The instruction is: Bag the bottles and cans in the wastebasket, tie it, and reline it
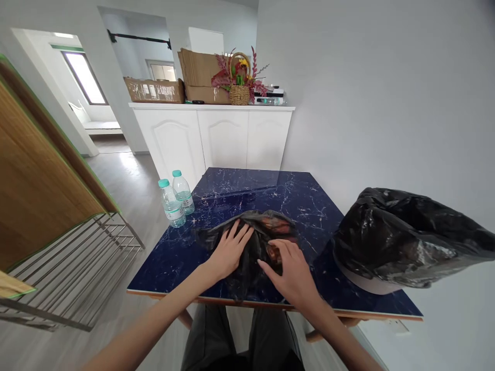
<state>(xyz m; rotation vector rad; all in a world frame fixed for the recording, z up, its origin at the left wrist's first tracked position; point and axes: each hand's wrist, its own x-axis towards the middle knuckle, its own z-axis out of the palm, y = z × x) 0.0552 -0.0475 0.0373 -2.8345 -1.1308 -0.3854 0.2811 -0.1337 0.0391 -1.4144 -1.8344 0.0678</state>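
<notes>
- We sit at a dark blue, white-veined table (170, 268); past its far edge stands a white cabinet (228, 134), with a grey wall (367, 103) on the right.
- The black plastic bag (254, 252) lies near the middle of our tabletop, towards the near edge, something reddish showing at its right.
- Our left hand (231, 250) lies on the bag, fingers slightly spread; our right hand (292, 270) curves over its right part, thumb and fingers apart.
- Two water bottles (174, 208) stand beside each other at the left edge.
- A pale bin (371, 281), lined with a larger black bag (386, 232), blocks our right side.
- Off the left edge, we see a metal rack (104, 257) on the floor.
- Blue surface stretches from our bag to the far edge, and shows left of it below the bottles.
</notes>
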